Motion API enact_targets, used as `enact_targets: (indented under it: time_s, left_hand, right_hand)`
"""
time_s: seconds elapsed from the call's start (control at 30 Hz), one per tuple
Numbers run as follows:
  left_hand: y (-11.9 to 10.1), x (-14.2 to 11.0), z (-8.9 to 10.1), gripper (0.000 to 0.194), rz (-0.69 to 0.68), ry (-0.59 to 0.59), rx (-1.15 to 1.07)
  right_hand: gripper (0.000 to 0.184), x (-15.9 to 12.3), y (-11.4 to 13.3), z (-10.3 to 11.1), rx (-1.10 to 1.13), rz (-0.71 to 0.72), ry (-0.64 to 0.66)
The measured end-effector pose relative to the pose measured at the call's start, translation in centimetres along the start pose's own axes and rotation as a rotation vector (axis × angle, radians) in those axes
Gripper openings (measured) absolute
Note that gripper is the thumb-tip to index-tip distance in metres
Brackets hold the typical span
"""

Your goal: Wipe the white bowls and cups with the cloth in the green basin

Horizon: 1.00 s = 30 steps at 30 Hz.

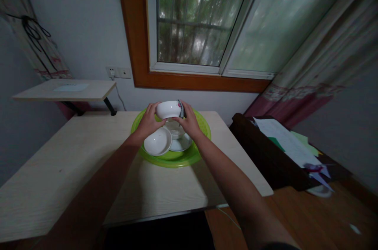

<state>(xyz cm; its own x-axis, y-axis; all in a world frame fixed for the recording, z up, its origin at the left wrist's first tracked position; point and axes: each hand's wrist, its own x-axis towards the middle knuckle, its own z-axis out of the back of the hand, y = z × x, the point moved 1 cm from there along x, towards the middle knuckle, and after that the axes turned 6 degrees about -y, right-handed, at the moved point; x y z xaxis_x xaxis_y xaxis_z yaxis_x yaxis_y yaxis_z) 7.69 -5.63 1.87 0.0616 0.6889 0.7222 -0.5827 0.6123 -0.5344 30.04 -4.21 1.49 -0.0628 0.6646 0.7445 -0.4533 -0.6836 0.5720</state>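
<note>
A white bowl [167, 110] with a pink flower mark is held up above a green basin [174, 162], between my two hands. My left hand [150, 121] grips its left side, thumb underneath. On the other side my right hand [189, 119] is closed around a dark grey cloth-like piece [181, 109], which is pressed against the bowl's right wall. Below, inside the basin, a second white bowl [158, 142] leans at the left. Beside it are a white plate [182, 144] and a clear glass-like bowl [176, 130], partly hidden by my hands.
The basin stands on a pale wooden table [79, 155] near the wall. A small raised shelf [82, 90] stands at the table's back left. Right of the table is a dark brown piece of furniture [256, 155] bearing papers [283, 143]. A window [203, 25] is behind.
</note>
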Motion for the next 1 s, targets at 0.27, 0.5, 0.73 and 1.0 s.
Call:
enact_targets:
  time_s: [0.27, 0.5, 0.73, 1.0]
  left_hand:
    - [0.1, -0.1, -0.3, 0.057, 0.008, -0.012, 0.123]
    - [0.4, -0.2, -0.4, 0.051, -0.015, 0.039, 0.152]
    - [0.4, -0.2, -0.5, 0.045, 0.056, 0.055, 0.143]
    - [0.3, -0.3, -0.5, 0.049, 0.044, 0.066, 0.171]
  right_hand:
    - [0.073, -0.1, 0.8, 0.2, -0.099, 0.123, 0.088]
    - [0.072, -0.5, 3.1, -0.2, -0.196, 0.33, 0.232]
    - [0.063, -0.7, 4.9, -0.4, -0.186, 0.359, 0.24]
    - [0.053, -0.5, 1.2, -0.3, -0.066, -0.027, -0.008]
